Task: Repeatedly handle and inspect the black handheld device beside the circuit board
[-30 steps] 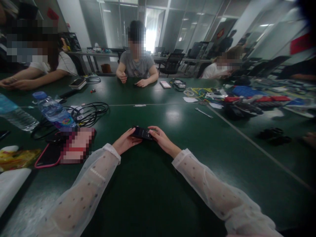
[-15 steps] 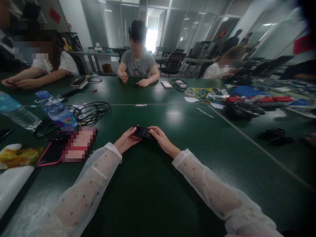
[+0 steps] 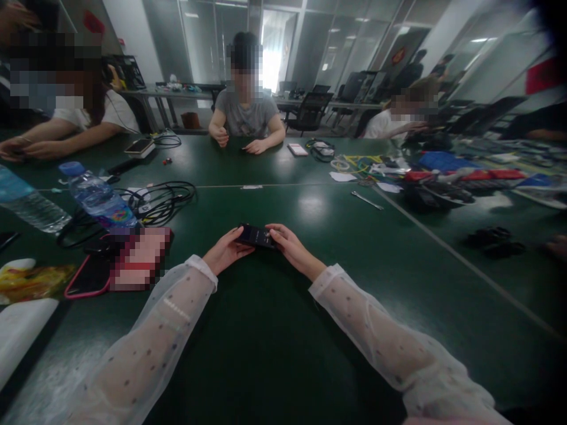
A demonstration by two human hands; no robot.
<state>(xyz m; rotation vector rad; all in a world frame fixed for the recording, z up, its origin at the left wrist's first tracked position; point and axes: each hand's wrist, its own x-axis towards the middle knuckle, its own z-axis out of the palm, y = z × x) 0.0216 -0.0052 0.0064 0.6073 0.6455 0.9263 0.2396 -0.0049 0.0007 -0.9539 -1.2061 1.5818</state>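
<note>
A small black handheld device [image 3: 257,236] with a dark screen and small pale button markings lies sideways between my two hands, just above the green table [image 3: 266,330]. My left hand [image 3: 228,251] grips its left end, thumb on the front and fingers underneath. At the other end, my right hand [image 3: 295,248] is closed round the device, its thumb over the button side. The fingers behind the device are partly hidden. Both forearms are in sheer white dotted sleeves.
On the left are water bottles [image 3: 95,198], black cables [image 3: 170,203] and a pink-edged phone [image 3: 88,276]. A wrench [image 3: 367,200] lies right of centre, with cables and a blue bundle [image 3: 452,160] beyond. A person [image 3: 248,112] sits opposite; others sit at both sides.
My right thumb has shifted slightly on the button side of the device. Both hands keep their hold, and the whole view has moved very slightly.
</note>
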